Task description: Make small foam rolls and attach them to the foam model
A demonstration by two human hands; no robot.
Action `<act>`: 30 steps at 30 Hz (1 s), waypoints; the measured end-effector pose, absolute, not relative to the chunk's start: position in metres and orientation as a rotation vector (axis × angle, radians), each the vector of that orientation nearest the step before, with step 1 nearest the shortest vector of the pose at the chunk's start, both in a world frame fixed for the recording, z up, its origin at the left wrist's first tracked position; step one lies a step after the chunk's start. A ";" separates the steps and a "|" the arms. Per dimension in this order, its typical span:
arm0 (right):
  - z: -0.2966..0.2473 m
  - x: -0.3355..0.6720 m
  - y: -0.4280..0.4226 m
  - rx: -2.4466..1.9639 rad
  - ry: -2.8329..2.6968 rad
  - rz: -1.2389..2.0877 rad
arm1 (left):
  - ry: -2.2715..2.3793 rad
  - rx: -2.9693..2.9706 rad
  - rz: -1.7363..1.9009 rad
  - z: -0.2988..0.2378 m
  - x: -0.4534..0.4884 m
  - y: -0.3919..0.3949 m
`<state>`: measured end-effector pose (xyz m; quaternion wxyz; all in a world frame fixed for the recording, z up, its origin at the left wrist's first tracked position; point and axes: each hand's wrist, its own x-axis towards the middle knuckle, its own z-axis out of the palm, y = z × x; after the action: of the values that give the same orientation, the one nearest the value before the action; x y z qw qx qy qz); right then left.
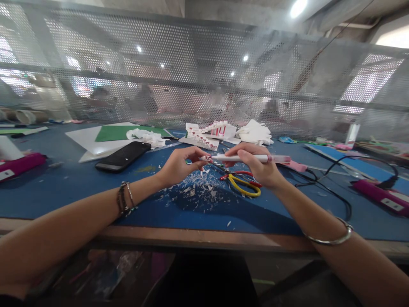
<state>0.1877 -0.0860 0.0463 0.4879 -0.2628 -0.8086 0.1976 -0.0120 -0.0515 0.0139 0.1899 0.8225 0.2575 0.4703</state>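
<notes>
Well, I look from far off at a blue counter [153, 215] with a brown front edge. Lots of white scraps [207, 194] lie on it, just below the hands. A black phone [124, 157] lies to the left, near a green sheet [121, 132] and a white sheet [84, 140]. Farther back I see a white card [198, 142] with little pink bits on it, and a white pile [254, 132] beside it. A purple box [380, 196] sits on the right. Behind the counter stands a gray wall [191, 51] full of tiny holes. I see blurry people [217, 100] through it. A bright light [298, 7] shines up high.

My left hand [179, 166] pinches a small pink and white piece [207, 158] in its fingertips, above the scraps. My right hand [263, 168] is closed around a white pen-like tool [260, 158]. Its thin tip points at the piece, very close, but I can't tell if they touch. Red and yellow handles [238, 187] lie on the counter near my right hand.
</notes>
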 end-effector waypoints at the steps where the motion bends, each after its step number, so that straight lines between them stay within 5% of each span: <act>1: 0.046 0.187 -0.086 -0.640 -1.963 0.475 | 0.717 2.286 1.319 0.014 -0.012 -0.051; 30: 0.044 0.188 -0.086 -0.690 -1.970 0.475 | 0.569 2.138 1.033 0.016 -0.009 -0.050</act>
<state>0.1877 -0.0857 0.0441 0.4797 -0.2827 -0.8075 0.1947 -0.0091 -0.0501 0.0165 0.3429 0.8225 0.2189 0.3974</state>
